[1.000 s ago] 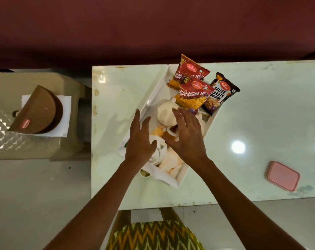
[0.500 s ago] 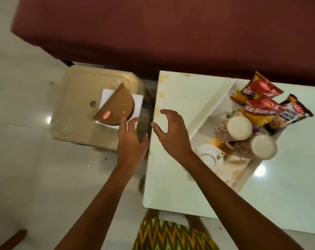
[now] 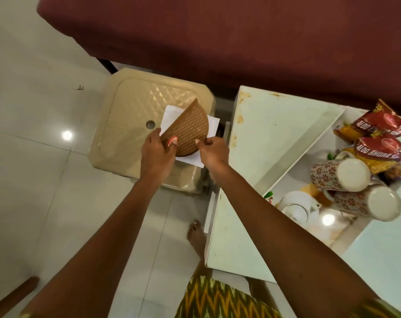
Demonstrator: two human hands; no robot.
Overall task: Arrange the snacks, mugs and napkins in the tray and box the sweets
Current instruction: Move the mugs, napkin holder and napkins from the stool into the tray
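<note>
Napkins (image 3: 212, 125) lie under the brown half-round holder (image 3: 189, 129) on the stool (image 3: 130, 104); our left hand (image 3: 157, 154) grips its near corner, our right hand (image 3: 214, 152) pinches its curved edge.

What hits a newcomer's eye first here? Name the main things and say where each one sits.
Both hands, left and right, hold a brown half-round napkin holder lying on white napkins atop a beige plastic stool, left of the table. On the table, at the right, a white tray holds red snack packets, two patterned mugs on their sides and a white teapot.
</note>
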